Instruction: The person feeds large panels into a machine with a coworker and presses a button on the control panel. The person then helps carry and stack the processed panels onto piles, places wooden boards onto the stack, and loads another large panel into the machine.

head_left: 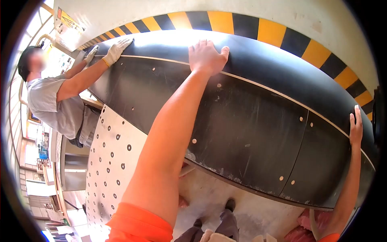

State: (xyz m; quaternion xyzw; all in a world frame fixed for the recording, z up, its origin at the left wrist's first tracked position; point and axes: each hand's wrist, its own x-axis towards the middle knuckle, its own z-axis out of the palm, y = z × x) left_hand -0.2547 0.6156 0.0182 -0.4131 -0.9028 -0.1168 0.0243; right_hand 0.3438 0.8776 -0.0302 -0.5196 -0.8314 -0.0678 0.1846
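A long dark, smooth board (262, 60) with a pale front edge lies on a black work table (250, 121). My left hand (207, 57) rests on top of the board near its pale edge, palm down, with the thumb out and the fingers only partly showing. At the far right my right hand (355, 127) touches the board near the same edge, its fingers stretched out. Neither hand is wrapped round anything. On the left, a co-worker's gloved hand (117, 51) lies on the board, and the other glove (91, 54) is near its far end.
A machine beam with a yellow and black striped edge (223, 22) runs behind the board. Left of my arm is a pale panel (117, 149) dotted with dark-ringed holes. The co-worker (60, 97) stands beyond it. Red bundles (298, 226) lie below the table at lower right.
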